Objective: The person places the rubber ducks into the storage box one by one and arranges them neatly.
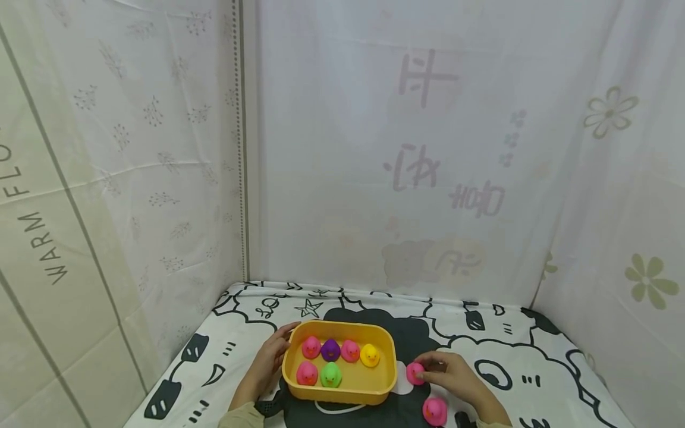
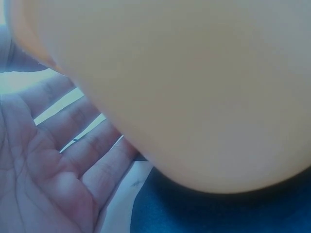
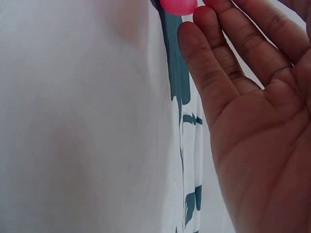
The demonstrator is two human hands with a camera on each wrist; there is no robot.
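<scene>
A yellow plastic tub (image 1: 369, 389) sits on the patterned cloth in the head view, with several rubber ducks inside. A purple duck (image 1: 330, 350), a yellow duck (image 1: 370, 355) and a green duck (image 1: 330, 374) stand among pink ones. My left hand (image 1: 269, 358) touches the tub's left side, its fingers mostly straight along the outer wall in the left wrist view. Just right of the tub, my right hand (image 1: 452, 374) pinches a pink rubber duck (image 1: 414, 373) between thumb and fingers. In the right wrist view, only part of that duck (image 3: 179, 5) shows by the fingertips.
Another pink duck (image 1: 434, 411) lies on the cloth below my right hand. The black-and-white cloth (image 1: 508, 356) covers the table. Pale printed curtains (image 1: 342, 148) hang at the back and both sides. A white curved line (image 1: 339, 409) shows below the tub's front.
</scene>
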